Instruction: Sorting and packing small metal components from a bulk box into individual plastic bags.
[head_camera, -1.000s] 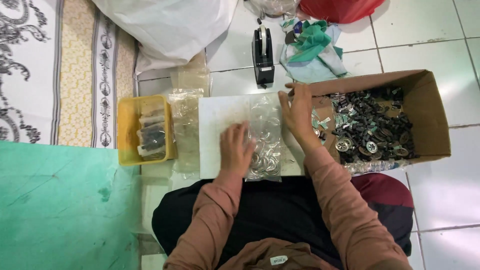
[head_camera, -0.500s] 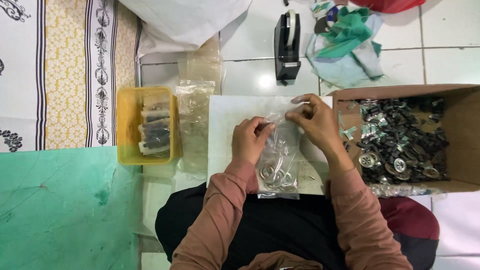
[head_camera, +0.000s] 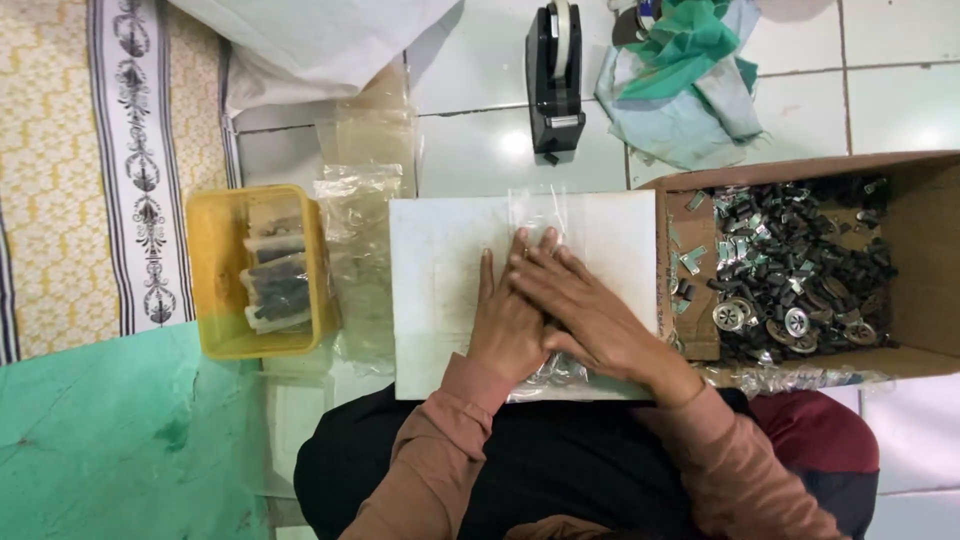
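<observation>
- Both hands, left hand (head_camera: 508, 318) and right hand (head_camera: 590, 312), press flat, fingers extended, on a clear plastic bag (head_camera: 538, 215) lying on a white board (head_camera: 440, 280); its contents are mostly hidden.
- Right: cardboard box (head_camera: 925, 260) of dark parts, cut off.
- Left: yellow tray (head_camera: 215, 270).
- Beyond: tape dispenser (head_camera: 555, 75).

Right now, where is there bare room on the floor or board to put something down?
Bare tile lies between the tape dispenser and the plastic bags, and the white board is bare left of the hands. The box and yellow tray are crowded.
</observation>
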